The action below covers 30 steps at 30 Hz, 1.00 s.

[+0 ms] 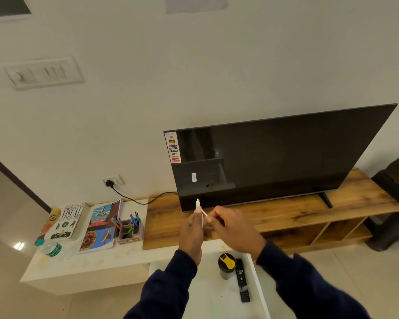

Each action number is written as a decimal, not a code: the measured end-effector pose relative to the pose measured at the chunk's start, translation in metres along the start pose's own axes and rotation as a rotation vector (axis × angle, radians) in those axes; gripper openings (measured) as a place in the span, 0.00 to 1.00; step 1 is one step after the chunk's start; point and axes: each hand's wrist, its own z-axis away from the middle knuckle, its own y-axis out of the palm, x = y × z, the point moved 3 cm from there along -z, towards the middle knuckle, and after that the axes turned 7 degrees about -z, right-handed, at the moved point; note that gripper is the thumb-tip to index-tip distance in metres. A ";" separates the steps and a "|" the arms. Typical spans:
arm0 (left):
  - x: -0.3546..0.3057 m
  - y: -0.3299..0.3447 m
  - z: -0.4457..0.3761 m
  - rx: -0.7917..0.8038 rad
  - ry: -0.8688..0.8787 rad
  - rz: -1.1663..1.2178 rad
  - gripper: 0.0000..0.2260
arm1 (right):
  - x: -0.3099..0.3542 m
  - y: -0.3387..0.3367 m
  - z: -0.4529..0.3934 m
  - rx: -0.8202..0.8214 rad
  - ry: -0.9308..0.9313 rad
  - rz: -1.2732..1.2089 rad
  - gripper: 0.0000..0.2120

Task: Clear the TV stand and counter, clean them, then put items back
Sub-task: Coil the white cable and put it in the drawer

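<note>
A white cable (199,211) is gripped by both hands, left (192,229) and right (230,226), above the TV stand (286,217). Clearing seems underway; next, the cable likely needs coiling and setting aside.

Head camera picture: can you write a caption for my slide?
Two hands hold a white cable over the wooden TV stand.

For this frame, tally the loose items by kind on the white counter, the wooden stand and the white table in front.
Books: 2, the visual dictionary and a colourful-cover book
Pen holders: 1
Water bottles: 1
Televisions: 1
Lidded cups: 1
Remotes: 1
White cables: 1, held in both hands
Total: 8
</note>
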 end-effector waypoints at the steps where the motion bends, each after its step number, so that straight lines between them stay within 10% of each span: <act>1: -0.002 -0.001 -0.001 0.013 -0.001 0.051 0.15 | 0.001 0.008 0.011 -0.027 -0.018 -0.050 0.07; 11: 0.000 -0.018 -0.007 0.043 -0.128 0.392 0.16 | -0.048 0.053 0.059 0.157 0.161 -0.354 0.08; 17: -0.003 -0.019 -0.005 0.331 -0.152 0.259 0.19 | -0.066 0.006 -0.007 0.380 0.146 0.050 0.10; 24: -0.005 -0.012 0.006 0.447 -0.168 0.041 0.20 | -0.039 -0.058 -0.056 0.099 0.019 0.280 0.06; 30: 0.009 -0.012 0.000 0.195 -0.155 0.084 0.17 | -0.002 -0.030 -0.018 -0.053 0.044 0.143 0.08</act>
